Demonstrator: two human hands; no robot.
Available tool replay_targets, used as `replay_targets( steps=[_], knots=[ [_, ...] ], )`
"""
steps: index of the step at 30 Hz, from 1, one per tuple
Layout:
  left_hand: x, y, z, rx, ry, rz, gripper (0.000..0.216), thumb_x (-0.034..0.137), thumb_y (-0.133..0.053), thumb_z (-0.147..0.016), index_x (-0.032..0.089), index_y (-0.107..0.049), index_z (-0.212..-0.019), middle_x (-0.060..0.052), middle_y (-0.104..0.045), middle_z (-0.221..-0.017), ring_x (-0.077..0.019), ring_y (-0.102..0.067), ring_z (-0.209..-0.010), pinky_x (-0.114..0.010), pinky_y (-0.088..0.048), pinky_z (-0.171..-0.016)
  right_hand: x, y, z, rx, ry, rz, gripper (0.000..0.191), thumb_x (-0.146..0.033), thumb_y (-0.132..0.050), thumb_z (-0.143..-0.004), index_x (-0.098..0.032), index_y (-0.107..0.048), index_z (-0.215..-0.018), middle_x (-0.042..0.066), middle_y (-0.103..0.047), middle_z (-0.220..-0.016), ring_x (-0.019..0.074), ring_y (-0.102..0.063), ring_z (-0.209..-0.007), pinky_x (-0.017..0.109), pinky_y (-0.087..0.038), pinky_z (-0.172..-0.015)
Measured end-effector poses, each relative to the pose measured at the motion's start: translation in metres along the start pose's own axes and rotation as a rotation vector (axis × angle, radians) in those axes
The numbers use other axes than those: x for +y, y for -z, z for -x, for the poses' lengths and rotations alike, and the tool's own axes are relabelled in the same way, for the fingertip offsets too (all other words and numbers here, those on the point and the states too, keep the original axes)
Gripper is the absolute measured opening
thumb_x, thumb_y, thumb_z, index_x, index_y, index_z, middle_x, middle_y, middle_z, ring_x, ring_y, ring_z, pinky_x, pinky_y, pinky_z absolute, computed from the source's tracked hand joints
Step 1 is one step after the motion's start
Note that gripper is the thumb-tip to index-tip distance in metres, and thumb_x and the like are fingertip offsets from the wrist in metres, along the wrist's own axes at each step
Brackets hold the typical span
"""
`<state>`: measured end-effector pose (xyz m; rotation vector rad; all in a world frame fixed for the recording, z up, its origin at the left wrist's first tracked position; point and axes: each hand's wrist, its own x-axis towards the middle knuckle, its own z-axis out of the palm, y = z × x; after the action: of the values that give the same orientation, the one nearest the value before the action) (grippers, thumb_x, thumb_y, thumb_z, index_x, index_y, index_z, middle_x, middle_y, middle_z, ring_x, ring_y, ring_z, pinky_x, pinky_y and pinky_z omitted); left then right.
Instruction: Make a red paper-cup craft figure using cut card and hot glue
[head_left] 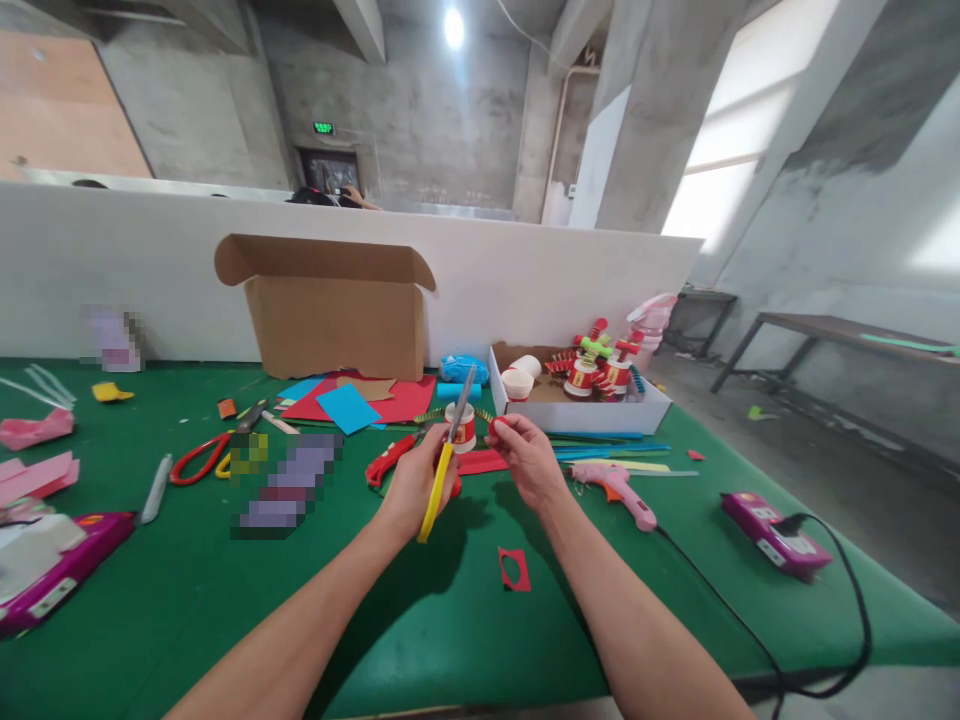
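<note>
My left hand [416, 480] is closed around yellow-handled scissors [436, 492], whose blades point up and away from me. Between the thumb and fingers of my right hand [531, 462] is a small red piece [498, 428], partly covered by the fingertips. Just beyond both hands stands a small paper cup [466, 432] with a red band, and striped curly strips stick out at its sides. The scissor blades cross in front of it. Nearer to me, a red paper scrap [523, 572] with a round hole lies on the green table [450, 640].
A white box [585, 418] at the back right holds cups and decorated cup figures. Right of my hands lie a pink glue gun [626, 495] and a purple power strip [776, 535]. Red-handled scissors [201, 460], coloured paper [349, 408] and an open cardboard box [341, 325] are leftward.
</note>
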<state>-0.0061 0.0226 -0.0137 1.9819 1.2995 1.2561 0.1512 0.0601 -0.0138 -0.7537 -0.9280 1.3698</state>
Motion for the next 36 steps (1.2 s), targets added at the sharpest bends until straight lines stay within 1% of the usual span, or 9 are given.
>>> replay_targets(
  steps=[2,5,8,11,16,20,25,32,36],
  knots=[
    [0.0026,0.0028,0.0024,-0.075,-0.051,-0.186,0.032,0.020,-0.044,-0.080,0.019,-0.048,-0.112,0.000,-0.058,-0.074,-0.0128,-0.054,-0.059,-0.022,-0.040,-0.056,-0.0043,0.0059,-0.0054,0.044,0.047,-0.026,0.032,-0.037,-0.082,-0.051,-0.019,-0.061,-0.068,-0.004,-0.058,-0.065,0.0096,-0.053,-0.059,0.026,-0.045,-0.066],
    [0.0066,0.0043,0.0061,-0.178,-0.051,-0.450,0.036,0.018,-0.042,-0.080,0.020,-0.047,-0.115,-0.005,-0.063,-0.084,-0.0160,-0.058,-0.064,-0.023,-0.038,-0.055,-0.0078,0.0112,-0.0097,0.067,0.106,-0.045,0.032,-0.038,-0.082,-0.052,-0.020,-0.061,-0.068,-0.003,-0.058,-0.065,0.0097,-0.052,-0.059,0.027,-0.046,-0.067],
    [0.0076,0.0018,0.0082,-0.219,-0.061,-0.625,0.035,0.019,-0.040,-0.081,0.019,-0.047,-0.116,-0.009,-0.064,-0.094,-0.0188,-0.061,-0.071,-0.024,-0.040,-0.056,-0.0082,0.0111,-0.0097,0.081,0.130,-0.024,0.034,-0.041,-0.081,-0.052,-0.020,-0.062,-0.072,-0.002,-0.058,-0.065,0.0109,-0.051,-0.059,0.029,-0.047,-0.067],
    [0.0072,-0.0012,0.0084,-0.233,-0.068,-0.710,0.034,0.020,-0.039,-0.083,0.018,-0.046,-0.116,-0.011,-0.063,-0.098,-0.0203,-0.063,-0.075,-0.025,-0.042,-0.058,-0.0064,0.0084,-0.0081,0.082,0.135,0.012,0.035,-0.043,-0.080,-0.052,-0.021,-0.064,-0.073,-0.001,-0.060,-0.067,0.0119,-0.052,-0.061,0.029,-0.047,-0.068],
    [0.0090,-0.0019,0.0072,-0.291,-0.021,-0.763,0.032,0.021,-0.038,-0.084,0.017,-0.045,-0.115,-0.012,-0.063,-0.099,-0.0238,-0.064,-0.078,-0.028,-0.045,-0.060,-0.0020,0.0063,-0.0067,0.071,0.146,0.068,0.029,-0.042,-0.078,-0.054,-0.021,-0.065,-0.069,0.000,-0.062,-0.068,0.0139,-0.053,-0.065,0.030,-0.046,-0.070],
    [0.0094,-0.0012,0.0069,-0.299,-0.022,-0.756,0.033,0.021,-0.036,-0.085,0.016,-0.044,-0.116,-0.014,-0.062,-0.100,-0.0259,-0.064,-0.079,-0.031,-0.045,-0.061,-0.0013,0.0058,-0.0059,0.047,0.156,0.062,0.026,-0.040,-0.077,-0.056,-0.021,-0.065,-0.069,-0.001,-0.061,-0.065,0.0139,-0.054,-0.064,0.030,-0.046,-0.071],
    [0.0080,-0.0008,0.0073,-0.299,-0.020,-0.693,0.032,0.022,-0.038,-0.084,0.017,-0.044,-0.116,-0.013,-0.063,-0.099,-0.0254,-0.064,-0.079,-0.031,-0.045,-0.062,-0.0036,0.0042,-0.0039,-0.015,0.145,0.048,0.023,-0.039,-0.076,-0.059,-0.022,-0.066,-0.068,-0.001,-0.062,-0.064,0.0138,-0.055,-0.064,0.030,-0.046,-0.071],
    [0.0095,0.0008,0.0068,-0.314,-0.020,-0.664,0.034,0.020,-0.040,-0.083,0.018,-0.044,-0.117,-0.010,-0.064,-0.099,-0.0226,-0.065,-0.081,-0.027,-0.045,-0.064,-0.0038,0.0060,-0.0052,-0.011,0.146,0.025,0.025,-0.040,-0.079,-0.057,-0.022,-0.066,-0.067,-0.002,-0.063,-0.065,0.0138,-0.056,-0.064,0.030,-0.047,-0.071],
    [0.0109,0.0015,0.0060,-0.333,-0.015,-0.665,0.032,0.020,-0.040,-0.085,0.019,-0.043,-0.116,-0.010,-0.064,-0.099,-0.0227,-0.065,-0.082,-0.028,-0.046,-0.065,-0.0018,0.0076,-0.0073,-0.004,0.146,0.002,0.025,-0.039,-0.079,-0.056,-0.021,-0.067,-0.069,-0.003,-0.064,-0.065,0.0130,-0.057,-0.064,0.029,-0.046,-0.070]
  ],
)
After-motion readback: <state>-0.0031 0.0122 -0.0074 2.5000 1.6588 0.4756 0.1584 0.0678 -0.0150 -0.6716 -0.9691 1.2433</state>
